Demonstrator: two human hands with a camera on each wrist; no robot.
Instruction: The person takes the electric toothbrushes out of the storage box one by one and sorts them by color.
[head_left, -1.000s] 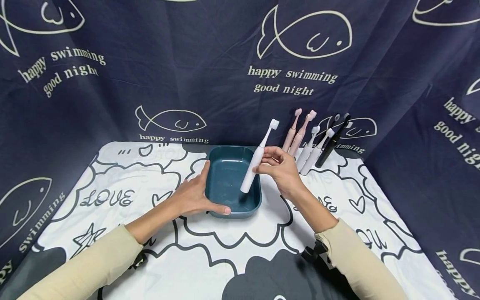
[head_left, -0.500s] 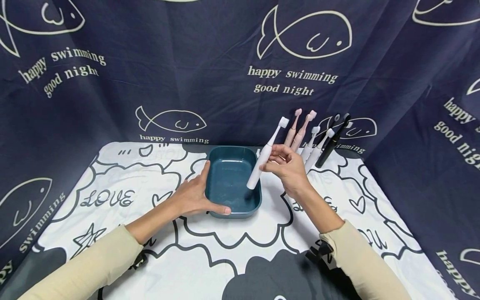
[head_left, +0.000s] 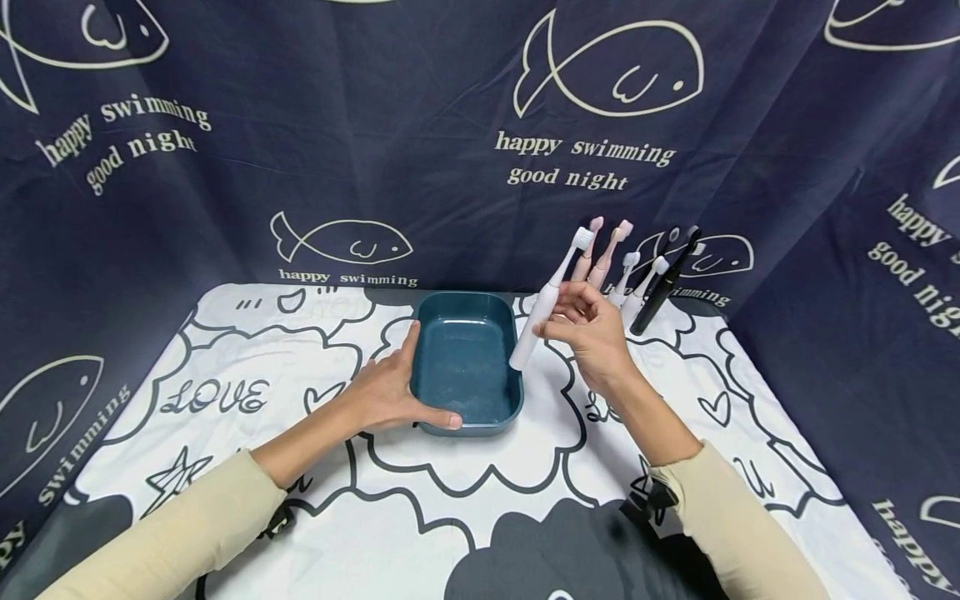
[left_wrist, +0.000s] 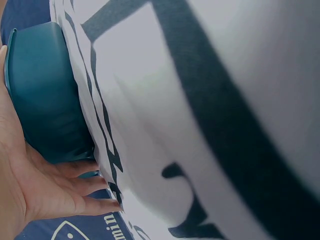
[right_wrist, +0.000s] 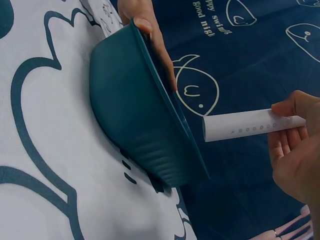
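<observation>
My right hand (head_left: 592, 333) pinches a white electric toothbrush (head_left: 551, 296) by the middle of its handle between thumb and fingertips, so the brush hangs tilted in the air, its bristle head up toward one o'clock and its blunt base down toward seven o'clock, just off the right rim of the teal tray (head_left: 431, 333). From the right wrist view the handle's base (right_wrist: 235, 128) hovers above the tray's edge without touching it. My left hand (head_left: 386, 392) grips the tray at its nine o'clock side, thumb lying along the front rim and fingers against the left wall; the left wrist view shows my fingers (left_wrist: 75, 187) spread under the tray's outer wall, touching it. The tray sits on the white cartoon-print tablecloth (head_left: 247, 392). At two o'clock from my right hand, more electric toothbrushes (head_left: 637, 279) lean against the navy fish-print backdrop (head_left: 300, 150): pink, white, and what looks like black, though my hand hides their bases.
</observation>
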